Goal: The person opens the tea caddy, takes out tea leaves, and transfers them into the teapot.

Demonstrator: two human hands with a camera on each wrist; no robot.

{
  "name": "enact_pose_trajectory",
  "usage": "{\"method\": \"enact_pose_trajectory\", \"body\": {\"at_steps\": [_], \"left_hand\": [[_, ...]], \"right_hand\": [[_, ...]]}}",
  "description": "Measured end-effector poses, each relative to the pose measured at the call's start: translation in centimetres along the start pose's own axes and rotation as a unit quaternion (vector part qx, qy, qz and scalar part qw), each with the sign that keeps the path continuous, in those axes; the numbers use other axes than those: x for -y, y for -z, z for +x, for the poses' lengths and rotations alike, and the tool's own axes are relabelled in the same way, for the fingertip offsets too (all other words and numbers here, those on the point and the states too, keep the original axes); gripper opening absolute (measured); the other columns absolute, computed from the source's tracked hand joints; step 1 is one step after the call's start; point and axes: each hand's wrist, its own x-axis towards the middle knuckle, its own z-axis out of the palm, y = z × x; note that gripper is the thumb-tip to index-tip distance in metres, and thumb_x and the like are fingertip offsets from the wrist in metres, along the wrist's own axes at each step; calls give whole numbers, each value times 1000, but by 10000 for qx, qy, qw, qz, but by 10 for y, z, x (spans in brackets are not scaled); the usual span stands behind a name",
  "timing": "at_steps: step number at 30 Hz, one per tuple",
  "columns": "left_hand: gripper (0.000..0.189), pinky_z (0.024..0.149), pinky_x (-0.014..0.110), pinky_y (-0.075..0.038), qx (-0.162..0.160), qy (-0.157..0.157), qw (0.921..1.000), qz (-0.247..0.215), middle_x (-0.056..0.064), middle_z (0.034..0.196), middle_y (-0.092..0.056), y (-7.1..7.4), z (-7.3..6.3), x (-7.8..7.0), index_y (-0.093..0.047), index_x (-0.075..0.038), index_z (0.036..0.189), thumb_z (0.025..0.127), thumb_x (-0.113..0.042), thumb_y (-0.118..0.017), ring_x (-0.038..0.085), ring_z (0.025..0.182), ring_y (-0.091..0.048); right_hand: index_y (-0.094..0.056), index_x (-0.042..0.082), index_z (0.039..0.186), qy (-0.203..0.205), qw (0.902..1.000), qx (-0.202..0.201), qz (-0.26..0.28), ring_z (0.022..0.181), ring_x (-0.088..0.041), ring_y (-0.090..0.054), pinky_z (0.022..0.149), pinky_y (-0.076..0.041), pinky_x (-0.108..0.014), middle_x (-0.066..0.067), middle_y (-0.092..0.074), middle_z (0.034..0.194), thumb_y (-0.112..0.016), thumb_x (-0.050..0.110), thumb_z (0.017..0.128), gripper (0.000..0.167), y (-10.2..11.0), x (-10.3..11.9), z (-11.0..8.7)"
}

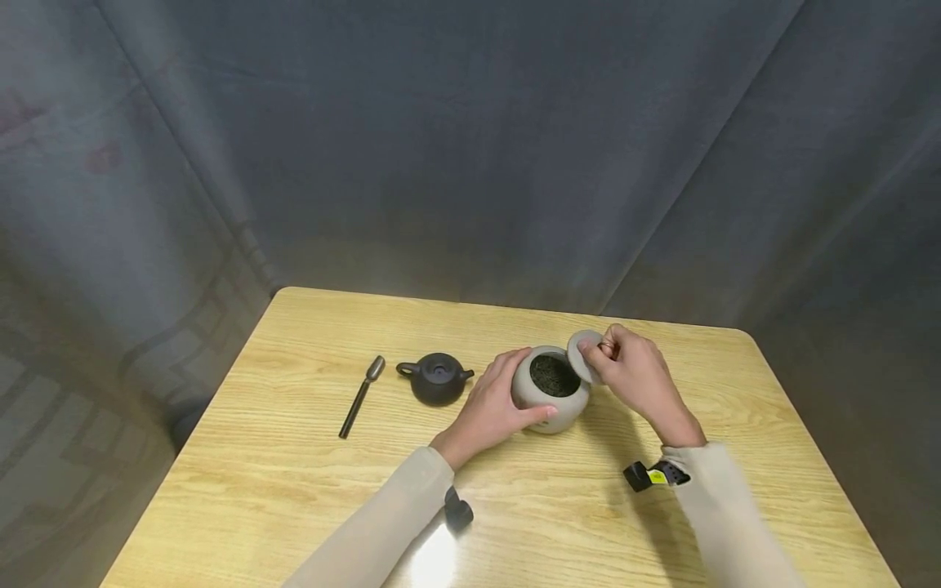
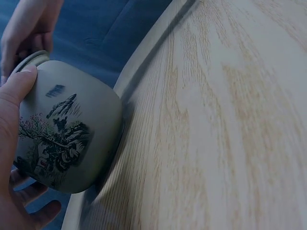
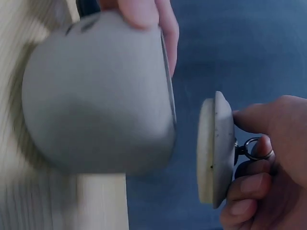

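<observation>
A round grey jar (image 1: 550,414) with a painted landscape on its side stands on the table, dark loose tea leaves (image 1: 555,376) visible through its mouth. Curled round the jar's left side, my left hand (image 1: 497,402) holds it, the thumb near the rim. My right hand (image 1: 641,374) grips the grey lid (image 1: 585,357) by its metal ring (image 3: 259,148). In the right wrist view the lid (image 3: 218,151) is tilted on edge, apart from the jar's mouth. The left wrist view shows the painted side of the jar (image 2: 72,129).
Left of the jar sits a dark teapot (image 1: 438,380), its spout toward my left hand. Farther left lies a small scoop (image 1: 360,398) with a black handle. The wooden table (image 1: 573,506) ends at a grey curtain (image 1: 456,163) behind.
</observation>
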Motion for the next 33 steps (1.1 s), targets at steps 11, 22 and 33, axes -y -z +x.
{"method": "enact_pose_trajectory", "body": {"at_steps": [11, 22, 33], "left_hand": [[100, 119, 48, -47, 48, -25, 10000, 34, -5, 168, -39, 0, -1, 0, -30, -26, 168, 89, -70, -75, 18, 151, -46], [101, 119, 49, -48, 107, 64, 9999, -86, -6, 169, -37, 1, -2, -1, -29, -27, 168, 89, -70, -75, 19, 151, -46], [101, 119, 49, -47, 103, 78, 9999, -59, -5, 169, -38, 1, -2, -1, -30, -25, 168, 89, -69, -76, 19, 151, -46]], "right_hand": [[-52, 12, 83, 353, 9965, 741, -151, 59, -16, -44, 56, -35, -28, 0, -46, 70, -72, 29, 102, 33, -20, 31, 1], [-52, 13, 81, 307, 9939, 1037, -221, 59, -16, -44, 57, -35, -29, 0, -47, 69, -73, 31, 102, 34, -26, 34, 5], [-52, 14, 80, 340, 9931, 1107, -165, 61, -16, -44, 59, -35, -29, 1, -46, 68, -74, 32, 101, 36, -28, 30, 7]]}}
